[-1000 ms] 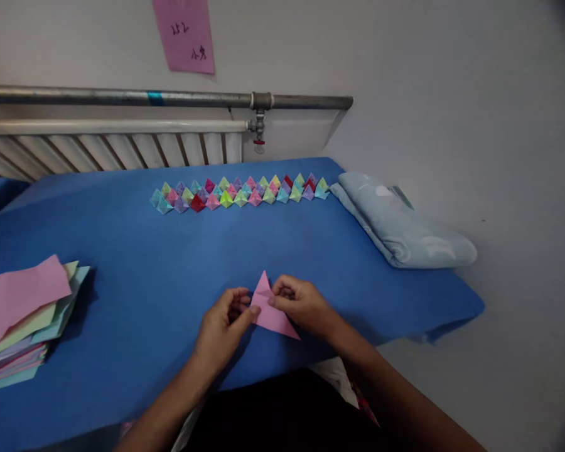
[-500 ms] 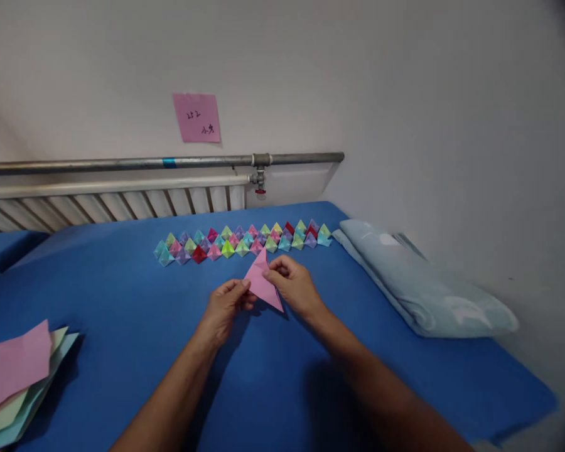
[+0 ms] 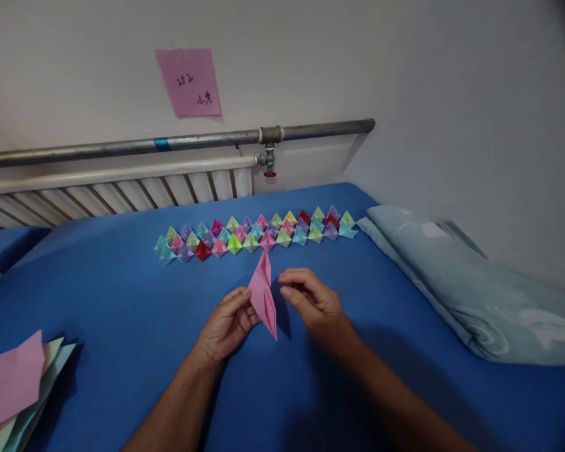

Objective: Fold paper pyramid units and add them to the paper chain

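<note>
A folded piece of pink origami paper (image 3: 262,292) is pinched at its left edge by my left hand (image 3: 233,319), thumb on top and fingers beneath. Its layered folds open toward the right, and its tips point up and down. My right hand (image 3: 313,298) hovers just right of the paper, apart from it, fingers curved and thumb spaced from the fingertips, with nothing between them. Beyond both hands, rows of small folded paper pieces (image 3: 234,243) in pink, green, blue, purple, yellow and red lie on the blue sheet (image 3: 136,301).
At the lower left lies a stack of coloured paper sheets (image 3: 12,383), pink on top. A folded pale blue-green blanket (image 3: 480,289) rests on the right. Behind the bed run a metal pipe (image 3: 207,139) and a radiator (image 3: 145,193). A pink note (image 3: 191,81) hangs on the wall.
My right hand has let go of the pink paper and moved to the right. The paper has turned, now showing its open folded edge. The view has shifted slightly closer.
</note>
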### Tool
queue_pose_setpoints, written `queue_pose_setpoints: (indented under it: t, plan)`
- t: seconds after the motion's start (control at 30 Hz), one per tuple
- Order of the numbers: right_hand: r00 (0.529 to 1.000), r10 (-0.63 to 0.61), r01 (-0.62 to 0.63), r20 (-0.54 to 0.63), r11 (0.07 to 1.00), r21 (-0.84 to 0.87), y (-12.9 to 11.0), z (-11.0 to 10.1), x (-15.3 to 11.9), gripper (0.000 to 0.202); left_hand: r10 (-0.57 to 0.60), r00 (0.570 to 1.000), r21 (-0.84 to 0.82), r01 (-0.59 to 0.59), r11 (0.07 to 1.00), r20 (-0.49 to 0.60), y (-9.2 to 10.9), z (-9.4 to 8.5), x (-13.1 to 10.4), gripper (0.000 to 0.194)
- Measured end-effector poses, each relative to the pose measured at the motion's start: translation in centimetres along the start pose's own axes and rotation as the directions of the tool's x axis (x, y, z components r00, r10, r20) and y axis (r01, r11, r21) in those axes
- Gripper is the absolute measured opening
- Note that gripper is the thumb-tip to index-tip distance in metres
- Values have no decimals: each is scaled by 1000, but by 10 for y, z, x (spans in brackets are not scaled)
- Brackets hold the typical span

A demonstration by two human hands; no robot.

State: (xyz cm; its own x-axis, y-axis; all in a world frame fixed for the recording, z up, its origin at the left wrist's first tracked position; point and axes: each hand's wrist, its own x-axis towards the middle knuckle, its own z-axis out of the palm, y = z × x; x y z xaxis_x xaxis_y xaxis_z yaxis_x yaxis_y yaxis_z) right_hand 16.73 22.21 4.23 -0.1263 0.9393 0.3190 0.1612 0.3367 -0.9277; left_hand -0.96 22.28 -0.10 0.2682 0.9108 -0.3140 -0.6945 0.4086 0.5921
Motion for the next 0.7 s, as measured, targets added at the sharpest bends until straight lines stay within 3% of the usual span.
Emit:
queue_pose_setpoints:
  t: [0.3, 0.7]
  plan:
    - [985, -168, 167, -29, 986, -16, -13, 0, -7, 15, -53, 997, 30, 52, 998, 62, -6, 7, -8, 22]
    - [987, -149, 149, -53, 989, -10, -17, 3, -8, 17, -80, 993, 56, 76, 996, 87, -9, 7, -12, 19]
